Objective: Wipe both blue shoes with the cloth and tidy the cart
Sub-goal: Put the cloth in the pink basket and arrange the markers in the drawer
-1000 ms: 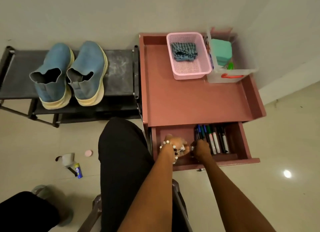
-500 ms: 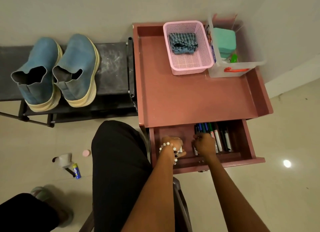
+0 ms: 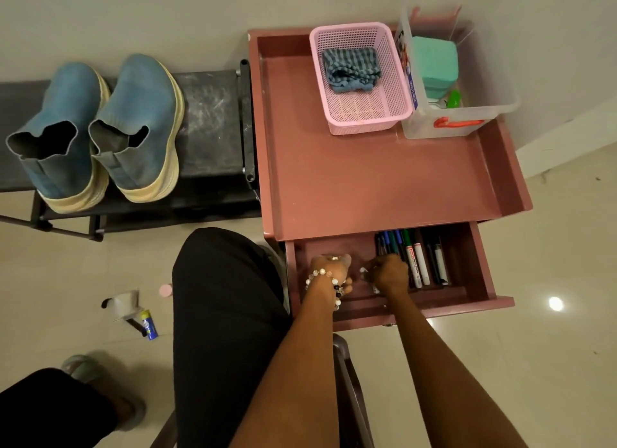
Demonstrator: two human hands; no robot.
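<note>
Both hands are down in the open drawer (image 3: 467, 267) of the pink cart (image 3: 367, 180), so this looks like the tidy-up part, sorting the markers (image 3: 417, 260). Left hand (image 3: 329, 274), w/ a bead bracelet at the wrist, has fingers curled, but what it holds, if anything, is hidden. Right hand (image 3: 389, 275) is curled too, just beside the marker row, w/ a small white bit showing at the fingertips; can't tell what it is or whether it's gripped. To do this step well: lay the pens parallel, caps the same way, pushed to the right side so the drawer slides shut w/o jamming. Task things: cloth (image 3: 350, 68), striped blue-grey, soft and crumpled, sits in the pink perforated plastic basket (image 3: 394, 80) at the cart's back. Blue shoes (image 3: 100, 123) stand side by side, touching, on a dusty black rack (image 3: 210, 113) left of the cart; matte suede-like uppers, thick cream ridged soles. Clear hard-plastic bin (image 3: 494, 103) w/ red handle holds a green block. Floor is glossy tile.
</note>
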